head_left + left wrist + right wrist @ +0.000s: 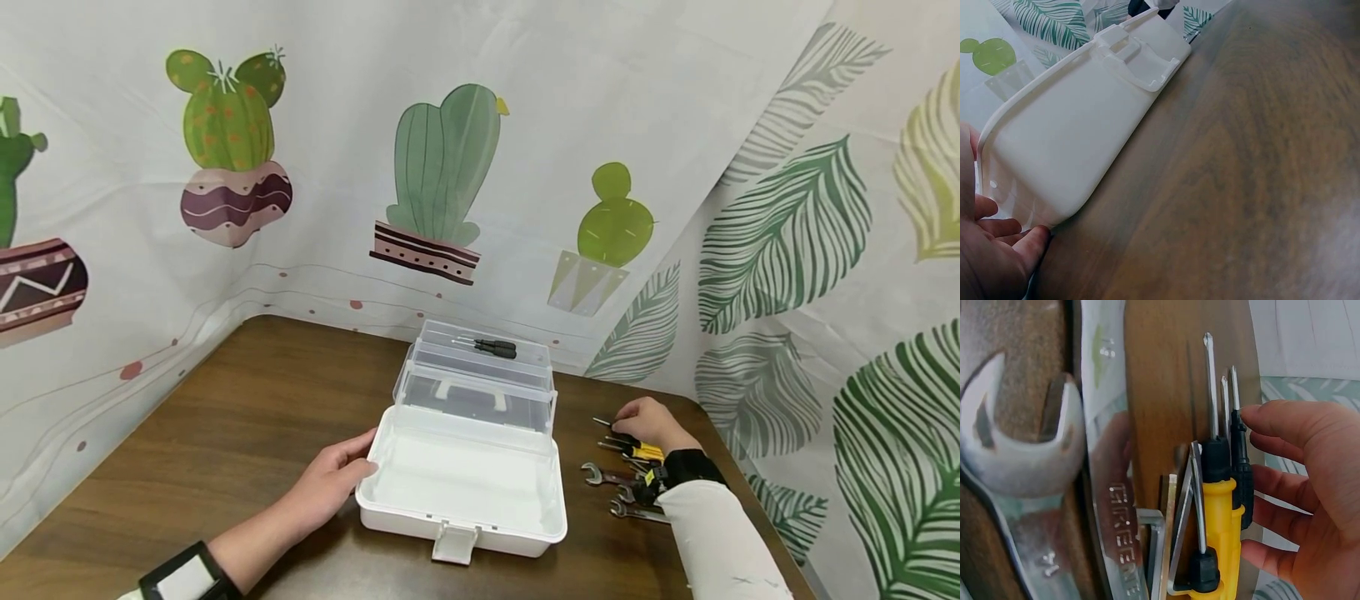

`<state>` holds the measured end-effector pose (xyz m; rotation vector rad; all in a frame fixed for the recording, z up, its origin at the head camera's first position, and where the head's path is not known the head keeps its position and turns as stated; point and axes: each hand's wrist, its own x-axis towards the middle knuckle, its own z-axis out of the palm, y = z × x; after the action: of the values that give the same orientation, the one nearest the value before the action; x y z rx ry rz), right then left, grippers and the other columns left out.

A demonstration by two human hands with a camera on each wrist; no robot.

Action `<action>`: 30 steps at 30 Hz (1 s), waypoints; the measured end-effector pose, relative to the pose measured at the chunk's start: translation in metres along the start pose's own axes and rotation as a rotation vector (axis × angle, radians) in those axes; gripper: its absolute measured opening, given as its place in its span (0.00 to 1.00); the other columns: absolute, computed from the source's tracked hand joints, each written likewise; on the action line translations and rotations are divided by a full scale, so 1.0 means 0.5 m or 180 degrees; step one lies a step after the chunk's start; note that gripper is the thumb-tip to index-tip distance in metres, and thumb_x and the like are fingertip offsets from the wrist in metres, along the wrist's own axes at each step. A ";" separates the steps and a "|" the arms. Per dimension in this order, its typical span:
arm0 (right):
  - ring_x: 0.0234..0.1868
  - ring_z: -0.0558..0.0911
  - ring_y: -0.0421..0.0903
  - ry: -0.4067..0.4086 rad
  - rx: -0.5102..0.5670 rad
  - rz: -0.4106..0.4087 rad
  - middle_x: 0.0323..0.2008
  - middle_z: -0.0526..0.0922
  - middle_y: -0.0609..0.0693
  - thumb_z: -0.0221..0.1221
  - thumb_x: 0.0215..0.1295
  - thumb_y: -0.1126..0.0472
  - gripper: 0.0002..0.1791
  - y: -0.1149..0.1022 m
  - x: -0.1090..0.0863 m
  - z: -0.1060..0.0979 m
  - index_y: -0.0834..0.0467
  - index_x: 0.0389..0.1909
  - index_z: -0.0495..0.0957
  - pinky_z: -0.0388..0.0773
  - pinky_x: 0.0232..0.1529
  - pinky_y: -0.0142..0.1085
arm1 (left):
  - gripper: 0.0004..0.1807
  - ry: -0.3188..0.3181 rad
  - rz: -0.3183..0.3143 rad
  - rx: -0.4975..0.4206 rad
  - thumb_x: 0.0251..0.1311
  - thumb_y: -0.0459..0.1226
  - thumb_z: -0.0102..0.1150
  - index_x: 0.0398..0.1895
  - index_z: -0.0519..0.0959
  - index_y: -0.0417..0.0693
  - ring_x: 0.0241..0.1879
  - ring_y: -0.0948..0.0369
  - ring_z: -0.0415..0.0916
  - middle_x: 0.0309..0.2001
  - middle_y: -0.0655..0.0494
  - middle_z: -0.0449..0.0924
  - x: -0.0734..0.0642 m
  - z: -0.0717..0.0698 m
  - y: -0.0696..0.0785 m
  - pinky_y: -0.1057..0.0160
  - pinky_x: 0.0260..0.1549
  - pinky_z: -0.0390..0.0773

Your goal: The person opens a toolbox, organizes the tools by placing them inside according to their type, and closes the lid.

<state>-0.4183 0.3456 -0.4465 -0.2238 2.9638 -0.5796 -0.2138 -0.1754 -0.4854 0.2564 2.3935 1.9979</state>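
Note:
On the table sits an opened white toolbox (465, 483), its translucent lid and tray (480, 375) tilted back. My left hand (333, 479) holds its left wall, thumb over the rim and fingers outside; the left wrist view shows fingertips against the box's end (1079, 137). Two black screwdrivers (495, 347) lie in the raised tray. My right hand (648, 421) is over the tools at the right. Its fingertips are right at the handle of a black screwdriver (1244, 481), all from one side, in the right wrist view. Yellow-handled screwdrivers (1217, 519) lie alongside.
Several open-end wrenches (600, 475) lie right of the toolbox, one wrench (1029, 469) large in the right wrist view. Hex keys (1154, 537) lie between wrenches and screwdrivers. The front latch (455, 543) hangs down. A cactus-printed cloth (330, 167) stands behind the wooden table (292, 392).

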 end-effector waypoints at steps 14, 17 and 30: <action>0.36 0.80 0.49 0.0061 -0.0100 -0.0025 0.34 0.87 0.52 0.67 0.58 0.58 0.08 0.008 0.007 0.020 0.59 0.36 0.85 0.77 0.40 0.42 | 0.33 0.0028 -0.0025 0.0041 0.70 0.34 0.53 0.77 0.62 0.34 0.69 0.50 0.68 0.74 0.37 0.67 -0.001 0.000 0.005 0.76 0.54 0.73; 0.35 0.79 0.49 0.0090 -0.0134 -0.0063 0.31 0.85 0.52 0.66 0.57 0.59 0.07 0.010 0.007 0.022 0.58 0.33 0.84 0.75 0.38 0.42 | 0.33 0.0040 -0.0062 0.0064 0.70 0.34 0.53 0.77 0.62 0.34 0.69 0.51 0.69 0.74 0.38 0.67 -0.001 0.000 0.004 0.76 0.53 0.74; 0.34 0.79 0.49 0.0173 -0.0307 0.0003 0.31 0.84 0.50 0.62 0.59 0.60 0.04 -0.010 -0.011 0.021 0.56 0.32 0.82 0.75 0.40 0.44 | 0.33 -0.0018 -0.0082 -0.0047 0.71 0.34 0.53 0.78 0.61 0.34 0.65 0.51 0.73 0.74 0.35 0.66 -0.001 -0.001 0.001 0.72 0.51 0.79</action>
<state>-0.4107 0.3380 -0.4539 -0.2186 3.0478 -0.4503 -0.2134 -0.1761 -0.4848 0.2296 2.3651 2.0005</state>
